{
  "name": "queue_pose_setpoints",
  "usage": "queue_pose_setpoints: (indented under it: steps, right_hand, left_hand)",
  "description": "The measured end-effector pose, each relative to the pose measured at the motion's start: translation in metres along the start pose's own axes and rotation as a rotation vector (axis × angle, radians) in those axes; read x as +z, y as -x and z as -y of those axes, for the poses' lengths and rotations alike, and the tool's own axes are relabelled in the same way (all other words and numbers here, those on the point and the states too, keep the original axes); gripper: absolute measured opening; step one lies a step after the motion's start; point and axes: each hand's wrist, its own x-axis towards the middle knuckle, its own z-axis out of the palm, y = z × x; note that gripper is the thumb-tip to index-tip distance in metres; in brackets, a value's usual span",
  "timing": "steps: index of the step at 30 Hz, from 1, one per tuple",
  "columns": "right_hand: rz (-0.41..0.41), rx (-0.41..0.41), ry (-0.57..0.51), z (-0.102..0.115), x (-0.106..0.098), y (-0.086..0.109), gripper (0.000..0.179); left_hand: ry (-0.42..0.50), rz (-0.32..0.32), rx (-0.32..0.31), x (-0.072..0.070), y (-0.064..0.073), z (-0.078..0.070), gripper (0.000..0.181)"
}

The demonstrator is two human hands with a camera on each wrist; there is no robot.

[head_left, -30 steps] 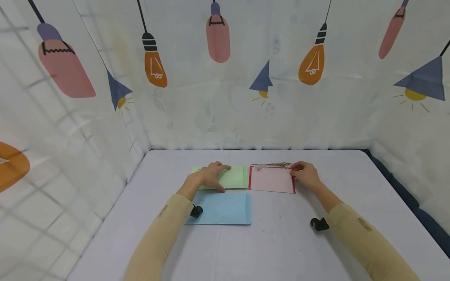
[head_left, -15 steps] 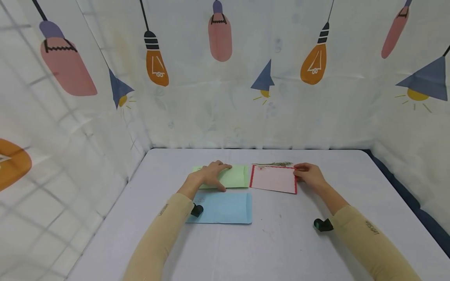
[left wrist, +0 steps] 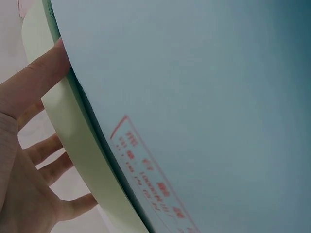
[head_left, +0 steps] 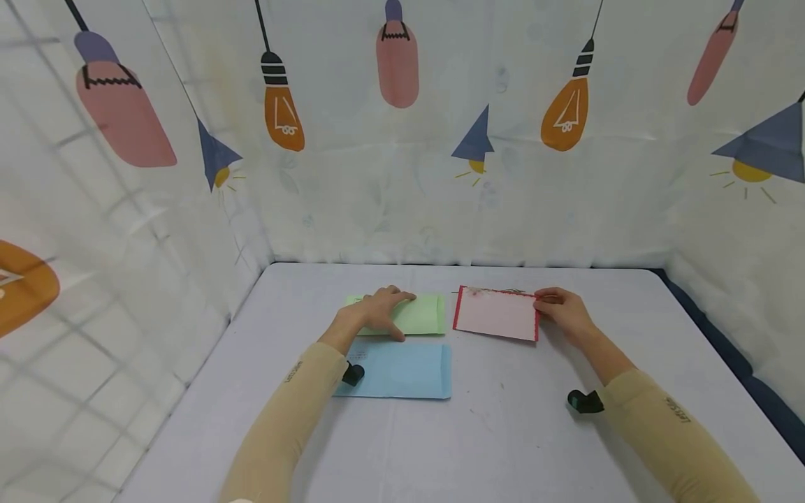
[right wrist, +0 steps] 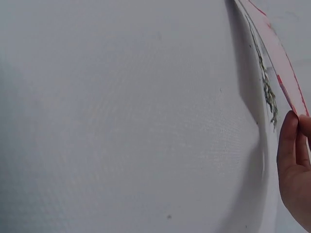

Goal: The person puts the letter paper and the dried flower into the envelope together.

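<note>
Pink card (head_left: 495,314) pinched, right hand (head_left: 563,314); left hand (head_left: 377,311) splayed.

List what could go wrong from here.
The right hand pinches the pink card by one end, so it might bend or slip. The sprig lies close by and could be crushed if the card drops. The left hand has its thumb near the blue envelope and may nudge it.

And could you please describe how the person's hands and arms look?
The left hand and right hand wear no gloves. The left sleeve and right sleeve are beige and end short of them. Each carries dark lettering, too small to read surely. A small black device shows by each sleeve's end.
</note>
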Motion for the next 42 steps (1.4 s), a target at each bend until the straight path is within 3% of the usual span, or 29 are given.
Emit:
queue_pose_setpoints:
  steps: [7,13,42]
  right_hand:
    - [0.024,-0.024,-0.118,0.004,0.004,-0.003,0.048]
    - [0.032,-0.011,-0.125,0.005,0.013,-0.007,0.045]
    - [0.019,-0.025,0.094,0.017,0.039,-0.007,0.034]
  left_hand:
    - [0.017,-0.001,0.006,0.001,0.0,0.0,0.092]
    - [0.024,-0.012,0.011,0.001,0.0,-0.002,0.091]
    - [0.028,-0.008,0.008,-0.003,0.003,-0.005,0.092]
